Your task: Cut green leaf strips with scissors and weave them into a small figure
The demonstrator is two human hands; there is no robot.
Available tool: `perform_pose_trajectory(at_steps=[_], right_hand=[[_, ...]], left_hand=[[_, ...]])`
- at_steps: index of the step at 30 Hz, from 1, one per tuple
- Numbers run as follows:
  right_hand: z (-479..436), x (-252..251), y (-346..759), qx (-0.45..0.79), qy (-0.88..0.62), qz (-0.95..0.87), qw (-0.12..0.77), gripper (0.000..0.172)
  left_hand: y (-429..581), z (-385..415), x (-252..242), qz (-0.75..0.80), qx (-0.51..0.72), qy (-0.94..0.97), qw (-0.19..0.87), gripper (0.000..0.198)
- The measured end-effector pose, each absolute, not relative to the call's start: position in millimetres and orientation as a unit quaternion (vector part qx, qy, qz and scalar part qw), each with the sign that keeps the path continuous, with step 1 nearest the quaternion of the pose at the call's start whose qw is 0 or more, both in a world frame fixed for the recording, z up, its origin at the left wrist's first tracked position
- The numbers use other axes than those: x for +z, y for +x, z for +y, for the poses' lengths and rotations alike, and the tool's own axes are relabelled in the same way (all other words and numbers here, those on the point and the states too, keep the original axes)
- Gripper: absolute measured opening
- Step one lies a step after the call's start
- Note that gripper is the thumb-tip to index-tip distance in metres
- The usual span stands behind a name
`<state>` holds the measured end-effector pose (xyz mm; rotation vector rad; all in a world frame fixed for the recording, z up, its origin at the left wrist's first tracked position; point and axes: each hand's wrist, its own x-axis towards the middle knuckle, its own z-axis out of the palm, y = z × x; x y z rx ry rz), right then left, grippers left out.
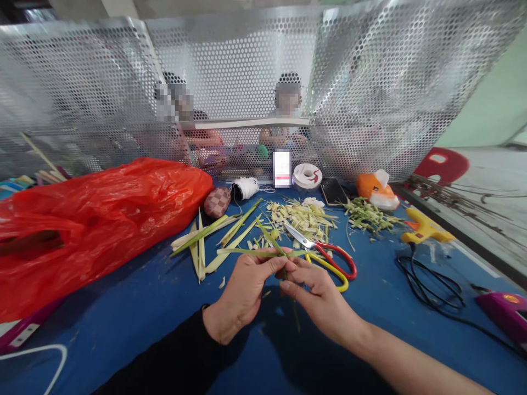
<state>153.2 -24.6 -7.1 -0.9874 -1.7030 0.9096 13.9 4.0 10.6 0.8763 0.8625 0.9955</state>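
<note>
Crossed leaf strips (242, 252), held over the near middle of the blue table (135, 329). Left hand (242, 291) and right hand (319, 296) both pinch the crossing. Judged a folding stage, where further folding calls for firm thumb pressure. Scissors (329, 258) lie just beyond.

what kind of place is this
Probably a shared craft workshop: a blue table strewn with cut leaf strips, scissors and a glue gun, fenced by a perforated metal screen with other people seated behind it. The left hand and right hand pinch a green strip.
</note>
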Motion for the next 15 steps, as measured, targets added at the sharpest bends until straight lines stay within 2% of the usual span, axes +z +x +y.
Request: perform_pose_trajectory(at_steps=[12,15], right_hand=[[-25.2,-10.4,151.6,0.369,-0.418,-0.704,0.439,0.031],[-25.4,-9.5,154.5,0.327,-0.431,-0.736,0.408,0.033]], left_hand=[[13.6,5.9,6.2,0.383,0.449,0.377,0.714,0.009],[12.6,8.2,6.3,0.381,0.437,0.35,0.736,0.008]])
